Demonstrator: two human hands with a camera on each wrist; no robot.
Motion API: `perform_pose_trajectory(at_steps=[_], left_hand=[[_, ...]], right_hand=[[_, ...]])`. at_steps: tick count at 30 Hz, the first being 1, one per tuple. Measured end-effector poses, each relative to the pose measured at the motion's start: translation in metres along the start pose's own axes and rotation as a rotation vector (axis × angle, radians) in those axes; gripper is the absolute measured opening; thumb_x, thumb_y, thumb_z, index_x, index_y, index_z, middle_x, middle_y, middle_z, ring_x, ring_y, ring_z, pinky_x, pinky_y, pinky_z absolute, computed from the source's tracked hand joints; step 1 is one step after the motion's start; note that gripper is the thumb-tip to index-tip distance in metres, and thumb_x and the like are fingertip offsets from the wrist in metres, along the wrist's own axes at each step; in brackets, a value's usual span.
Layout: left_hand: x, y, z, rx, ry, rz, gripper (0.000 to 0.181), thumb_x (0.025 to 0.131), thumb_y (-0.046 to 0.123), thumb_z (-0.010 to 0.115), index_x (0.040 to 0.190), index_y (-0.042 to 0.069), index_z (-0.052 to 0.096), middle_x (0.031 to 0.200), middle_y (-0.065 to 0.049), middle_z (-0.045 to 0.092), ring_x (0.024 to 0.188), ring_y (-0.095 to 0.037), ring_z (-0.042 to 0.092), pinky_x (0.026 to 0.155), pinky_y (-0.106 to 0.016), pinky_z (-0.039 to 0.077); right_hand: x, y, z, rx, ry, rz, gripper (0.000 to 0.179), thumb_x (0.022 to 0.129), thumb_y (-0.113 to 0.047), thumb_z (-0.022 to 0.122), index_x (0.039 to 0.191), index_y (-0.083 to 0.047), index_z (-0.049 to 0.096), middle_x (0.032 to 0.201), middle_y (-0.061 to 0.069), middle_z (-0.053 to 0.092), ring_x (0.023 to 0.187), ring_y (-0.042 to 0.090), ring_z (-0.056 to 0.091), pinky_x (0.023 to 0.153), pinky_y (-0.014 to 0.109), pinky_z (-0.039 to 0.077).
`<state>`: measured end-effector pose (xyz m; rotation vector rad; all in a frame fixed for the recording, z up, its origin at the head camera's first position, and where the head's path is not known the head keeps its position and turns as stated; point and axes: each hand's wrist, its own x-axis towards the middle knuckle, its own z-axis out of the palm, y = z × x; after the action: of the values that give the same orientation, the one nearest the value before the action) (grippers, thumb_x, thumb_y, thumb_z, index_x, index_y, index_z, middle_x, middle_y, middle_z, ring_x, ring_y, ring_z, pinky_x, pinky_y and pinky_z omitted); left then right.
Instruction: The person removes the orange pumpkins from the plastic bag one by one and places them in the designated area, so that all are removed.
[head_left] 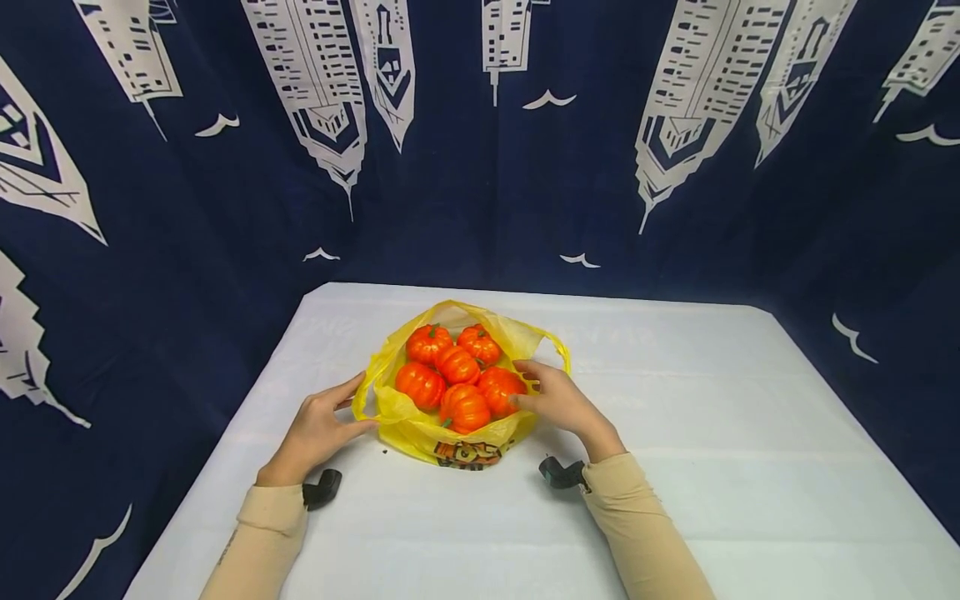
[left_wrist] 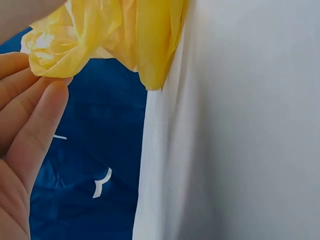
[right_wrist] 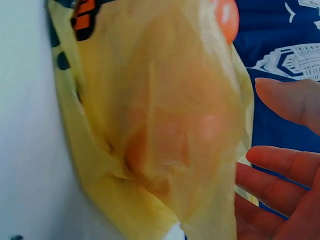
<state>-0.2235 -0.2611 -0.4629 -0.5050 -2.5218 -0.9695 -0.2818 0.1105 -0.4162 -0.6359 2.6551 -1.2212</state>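
Note:
A yellow plastic bag [head_left: 408, 435] stands on the table with its mouth spread wide. Inside lie several small, shiny orange pumpkins [head_left: 420, 385] with green stems. At the bag's left side, my left hand [head_left: 322, 425] has its thumb and fingers apart, fingertips at the loose handle loop. The left wrist view shows that hand [left_wrist: 25, 130] with extended fingers right against the crumpled yellow plastic [left_wrist: 160, 45]. My right hand [head_left: 558, 404] reaches over the right rim, fingers loosely bent near the rightmost pumpkin [head_left: 501, 390]. In the right wrist view, its thumb and fingers stand apart beside the bag wall [right_wrist: 100, 125].
A white cloth [head_left: 750, 467] covers the table. Behind it and at both sides hangs a dark blue curtain [head_left: 480, 200] printed with white buildings and birds. The bag's right handle [head_left: 561, 350] sticks out behind my right hand. Black and orange print marks the bag's front.

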Motion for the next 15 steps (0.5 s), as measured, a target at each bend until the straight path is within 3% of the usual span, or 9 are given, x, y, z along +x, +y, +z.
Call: perform_pose_trajectory(at_steps=[15], left_hand=[[-0.0002,0.0022,-0.0008,0.028,0.014,0.031,0.078,0.070,0.006,0.090,0.139,-0.004,0.055,0.132,-0.022,0.065,0.106,-0.034,0.070,0.087,-0.041,0.060]], right_hand=[[0.0035,0.0053,0.0072,0.001,-0.012,0.041,0.062,0.089,-0.014,0.071,0.144,0.004,0.049,0.140,0.025,0.057,0.131,0.041,0.053,0.111,0.055,0.044]])
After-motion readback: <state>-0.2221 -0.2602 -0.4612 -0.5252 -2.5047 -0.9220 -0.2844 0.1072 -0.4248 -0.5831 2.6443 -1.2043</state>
